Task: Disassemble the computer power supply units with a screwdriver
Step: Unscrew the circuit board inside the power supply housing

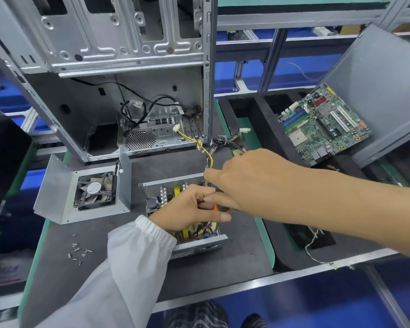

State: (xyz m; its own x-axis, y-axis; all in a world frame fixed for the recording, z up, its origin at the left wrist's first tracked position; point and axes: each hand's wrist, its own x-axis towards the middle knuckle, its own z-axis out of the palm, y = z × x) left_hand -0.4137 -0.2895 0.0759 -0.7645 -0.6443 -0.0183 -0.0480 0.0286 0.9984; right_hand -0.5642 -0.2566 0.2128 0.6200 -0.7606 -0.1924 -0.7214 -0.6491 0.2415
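Note:
An open power supply unit sits on the dark mat, its circuit board and coils exposed. Its removed metal cover with a black fan lies to the left. My left hand is curled over the board and grips the black and orange handle of a screwdriver. My right hand reaches in from the right, its fingers around the same handle and against the yellow and purple wire bundle that leaves the unit. The screwdriver's tip is hidden.
A stripped grey computer case stands behind the unit. Several loose screws lie on the mat at front left. A green motherboard rests in a black foam tray on the right, beside a grey panel.

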